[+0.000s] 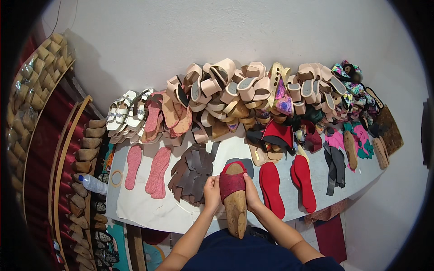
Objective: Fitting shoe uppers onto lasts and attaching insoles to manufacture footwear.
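Between my two hands, near the table's front edge, is a wooden shoe last (236, 212) with its heel end toward me. A dark red sandal upper (232, 186) wraps across its front part, with a brighter red edge at the toe. My left hand (211, 190) grips the left side of the upper, fingers closed against it. On the opposite side my right hand (252, 190) holds the upper and last the same way. Grey sole pieces (247, 164) show just behind the toe. Red insoles (272, 191) lie to the right of my right hand.
Dark brown strips (192, 175) and pink insoles (159, 174) lie on the left of the table (140, 205). More red insoles (304, 184) and black strips (334, 169) are at right. Beige sandals (221, 90) pile along the wall. A rack of wooden lasts (86, 154) stands left.
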Demonstrator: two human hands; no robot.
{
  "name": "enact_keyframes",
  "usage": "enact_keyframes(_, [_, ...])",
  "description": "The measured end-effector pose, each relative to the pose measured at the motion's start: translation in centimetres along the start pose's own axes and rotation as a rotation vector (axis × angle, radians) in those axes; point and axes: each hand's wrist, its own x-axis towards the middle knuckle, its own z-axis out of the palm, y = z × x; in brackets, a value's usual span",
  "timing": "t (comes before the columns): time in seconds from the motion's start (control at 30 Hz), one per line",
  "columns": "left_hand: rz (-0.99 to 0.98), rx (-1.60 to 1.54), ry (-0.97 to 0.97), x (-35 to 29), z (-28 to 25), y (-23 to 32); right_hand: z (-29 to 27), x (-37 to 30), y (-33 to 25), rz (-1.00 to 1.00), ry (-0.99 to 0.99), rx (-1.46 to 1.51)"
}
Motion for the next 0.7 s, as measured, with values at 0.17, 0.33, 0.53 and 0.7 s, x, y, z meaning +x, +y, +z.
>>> enact_keyframes(0.17, [-0.051,0.004,0.083,-1.0,-0.5,0.9,1.1,-0.5,-0.5,0.004,-0.008,0.004])
enact_keyframes(0.33, [-0.125,-0.496,-0.010,-2.3,1.3,3.9,0.6,-0.2,-0.4,-0.005,-0.018,-0.148])
enact_keyframes(0.53, [-0.209,-0.490,-0.150,-1.9,0.2,3.6,1.6,-1.4,-2.5,-0.052,-0.112,-0.492])
enact_keyframes(0.7, [-0.231,-0.595,-0.128,-2.2,0.1,3.5,0.7,-1.0,-3.0,-0.109,-0.212,-0.696])
